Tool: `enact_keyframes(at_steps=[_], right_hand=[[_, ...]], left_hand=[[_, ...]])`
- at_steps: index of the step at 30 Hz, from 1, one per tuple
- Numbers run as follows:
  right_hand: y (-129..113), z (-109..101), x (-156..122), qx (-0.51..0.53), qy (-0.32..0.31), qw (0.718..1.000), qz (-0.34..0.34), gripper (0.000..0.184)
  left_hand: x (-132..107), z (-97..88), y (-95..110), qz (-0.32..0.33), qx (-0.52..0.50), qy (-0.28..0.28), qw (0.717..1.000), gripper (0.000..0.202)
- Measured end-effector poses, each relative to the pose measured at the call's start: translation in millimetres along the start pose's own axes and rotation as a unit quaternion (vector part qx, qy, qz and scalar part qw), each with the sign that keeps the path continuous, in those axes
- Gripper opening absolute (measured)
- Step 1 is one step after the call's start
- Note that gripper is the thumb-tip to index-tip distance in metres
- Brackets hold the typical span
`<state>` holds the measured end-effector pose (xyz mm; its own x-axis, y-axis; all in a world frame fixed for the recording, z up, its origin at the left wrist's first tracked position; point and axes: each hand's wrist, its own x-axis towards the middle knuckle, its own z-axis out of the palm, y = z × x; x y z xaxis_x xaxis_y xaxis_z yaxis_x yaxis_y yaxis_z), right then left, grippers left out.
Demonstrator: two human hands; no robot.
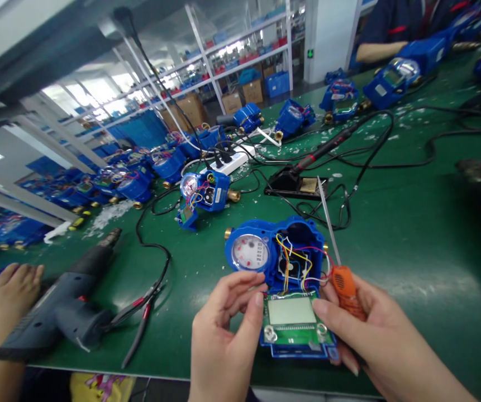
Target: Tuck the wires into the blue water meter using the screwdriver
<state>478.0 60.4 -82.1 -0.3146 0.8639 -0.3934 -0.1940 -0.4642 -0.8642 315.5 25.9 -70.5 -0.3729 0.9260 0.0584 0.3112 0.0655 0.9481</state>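
Observation:
A blue water meter (251, 251) lies in front of me, its round dial facing up and its housing open. Coloured wires (294, 251) run from the housing to a green circuit board (293, 335) with a blank grey display, resting in the blue cover (299, 352). My left hand (227, 329) is closed at the board's left edge, thumb in front. My right hand (361, 329) keeps a screwdriver (344, 285) with an orange handle in its grip, the shaft pointing up and away. Its thumb also presses the board's right side, with fingers beneath the cover.
Another opened meter (206, 192) stands behind. A soldering iron (324, 151) rests in its stand, near a white power strip (234, 159). To the left lie a heat gun (68, 301) and pliers (142, 318), beside another person's hand (12, 290). A co-worker's forearm (380, 52) is far right.

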Motion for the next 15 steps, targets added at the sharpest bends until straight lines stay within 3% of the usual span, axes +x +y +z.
enact_keyframes(at_steps=[2,6,10,15], right_hand=[[-4.8,1.9,-3.3,-0.008,0.011,1.000,0.002,0.034],[-9.9,4.1,-8.2,-0.028,0.026,0.999,-0.004,0.031],[-5.8,3.5,-6.6,-0.053,0.028,0.998,-0.035,0.034],[2.8,0.6,-3.9,-0.060,0.039,0.994,-0.085,0.033]], left_hand=[[2.5,-2.1,0.3,-0.007,0.002,-0.013,1.000,0.016],[5.6,-10.5,-2.5,0.061,0.104,-0.068,0.990,0.011],[4.6,-14.8,-4.5,0.106,0.150,-0.043,0.982,0.013],[3.0,-16.3,-2.3,0.064,0.099,-0.068,0.991,0.012]])
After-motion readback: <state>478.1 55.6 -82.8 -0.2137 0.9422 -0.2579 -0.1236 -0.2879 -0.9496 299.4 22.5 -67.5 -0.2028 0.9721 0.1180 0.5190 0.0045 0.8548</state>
